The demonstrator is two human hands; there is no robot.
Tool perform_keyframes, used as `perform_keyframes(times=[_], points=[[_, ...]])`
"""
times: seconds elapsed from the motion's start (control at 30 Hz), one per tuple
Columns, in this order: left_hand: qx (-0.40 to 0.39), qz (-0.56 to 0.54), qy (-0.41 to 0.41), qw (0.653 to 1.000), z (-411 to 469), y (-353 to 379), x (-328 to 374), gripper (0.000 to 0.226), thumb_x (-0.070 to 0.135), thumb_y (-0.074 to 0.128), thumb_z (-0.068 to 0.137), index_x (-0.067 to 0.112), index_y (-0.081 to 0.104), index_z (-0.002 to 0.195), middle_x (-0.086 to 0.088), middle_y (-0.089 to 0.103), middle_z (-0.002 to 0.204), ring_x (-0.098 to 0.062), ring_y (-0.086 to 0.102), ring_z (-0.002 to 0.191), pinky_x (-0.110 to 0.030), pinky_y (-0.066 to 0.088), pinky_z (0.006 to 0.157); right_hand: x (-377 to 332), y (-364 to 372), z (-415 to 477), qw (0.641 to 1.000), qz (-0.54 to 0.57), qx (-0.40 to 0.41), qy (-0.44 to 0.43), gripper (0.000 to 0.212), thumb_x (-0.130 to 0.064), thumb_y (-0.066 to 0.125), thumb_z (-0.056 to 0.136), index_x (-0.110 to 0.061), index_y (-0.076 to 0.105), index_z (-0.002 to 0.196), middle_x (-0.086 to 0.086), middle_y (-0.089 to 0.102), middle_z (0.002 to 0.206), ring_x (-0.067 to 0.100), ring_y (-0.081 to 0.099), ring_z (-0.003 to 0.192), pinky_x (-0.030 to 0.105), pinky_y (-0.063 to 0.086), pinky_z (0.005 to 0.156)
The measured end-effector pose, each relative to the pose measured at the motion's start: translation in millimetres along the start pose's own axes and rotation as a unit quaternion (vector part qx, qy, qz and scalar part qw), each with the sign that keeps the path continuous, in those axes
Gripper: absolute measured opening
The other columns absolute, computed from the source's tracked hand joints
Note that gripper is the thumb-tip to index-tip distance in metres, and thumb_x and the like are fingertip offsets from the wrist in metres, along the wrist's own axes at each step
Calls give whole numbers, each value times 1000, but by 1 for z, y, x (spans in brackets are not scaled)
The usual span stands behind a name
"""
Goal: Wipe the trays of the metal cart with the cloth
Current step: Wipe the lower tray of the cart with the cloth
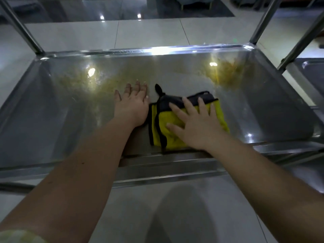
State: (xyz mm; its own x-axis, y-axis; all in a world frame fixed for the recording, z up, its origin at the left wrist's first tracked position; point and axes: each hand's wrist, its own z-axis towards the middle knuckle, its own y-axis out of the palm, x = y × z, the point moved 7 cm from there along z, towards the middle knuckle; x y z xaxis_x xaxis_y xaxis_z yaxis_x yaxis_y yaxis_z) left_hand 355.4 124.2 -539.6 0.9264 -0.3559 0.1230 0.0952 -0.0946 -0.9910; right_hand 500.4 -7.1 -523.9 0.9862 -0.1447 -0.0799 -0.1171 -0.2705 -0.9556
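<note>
Pressing cloth (219,118) onto tray (263,102) | right hand (196,125): fingers spread | left hand (133,104): fingers flat

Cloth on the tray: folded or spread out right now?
Folded. The cloth lies as a compact pad under the right hand, with black hems crossing its yellow face and layers overlapping at the left edge.
</note>
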Motion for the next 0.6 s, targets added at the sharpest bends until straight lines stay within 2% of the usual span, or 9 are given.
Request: perform_keyframes(times=[0.13,0.3,0.4,0.5,0.6], points=[[6,3,2,1000,-3,2,0,55,38,14,104,28,3,157,4,-1,165,-23,-2,151,-55,-3,119,-3,12,-36,1000,1,-14,-11,66,-75,12,90,-56,-16,146,-11,-26,160,34,-25,146,61,-13,115],[3,1,5,1000,-3,1,-2,54,39,14,105,29,2,157,4,-3,165,-22,-3,152,-54,-5,119,20,-18,68,998,15,29,56,62,-73,11,93,-54,-5,150,-8,-11,164,37,-14,149,65,-13,113],[1,-5,6,1000,-3,2,-1,54,40,14,105,31,2,157,5,-4,165,-21,-4,151,-53,-6,119,25,-31,122,994,34,37,96,64,-70,11,95,-48,-4,152,-3,-11,165,41,-15,147,68,-12,111],[-3,-11,3,1000,-2,1,-3,54,41,14,105,32,1,157,6,-4,165,-20,-4,151,-52,-7,119,18,-35,132,993,32,48,102,66,-70,13,95,-45,-2,153,-2,-10,165,43,-14,147,69,-11,111],[-5,-10,-3,1000,-3,-1,-5,54,41,14,104,34,1,156,6,-4,165,-20,-4,151,-51,-7,119,28,-37,122,996,26,51,68,65,-72,16,94,-49,0,153,-6,-8,165,37,-13,149,65,-12,113]])
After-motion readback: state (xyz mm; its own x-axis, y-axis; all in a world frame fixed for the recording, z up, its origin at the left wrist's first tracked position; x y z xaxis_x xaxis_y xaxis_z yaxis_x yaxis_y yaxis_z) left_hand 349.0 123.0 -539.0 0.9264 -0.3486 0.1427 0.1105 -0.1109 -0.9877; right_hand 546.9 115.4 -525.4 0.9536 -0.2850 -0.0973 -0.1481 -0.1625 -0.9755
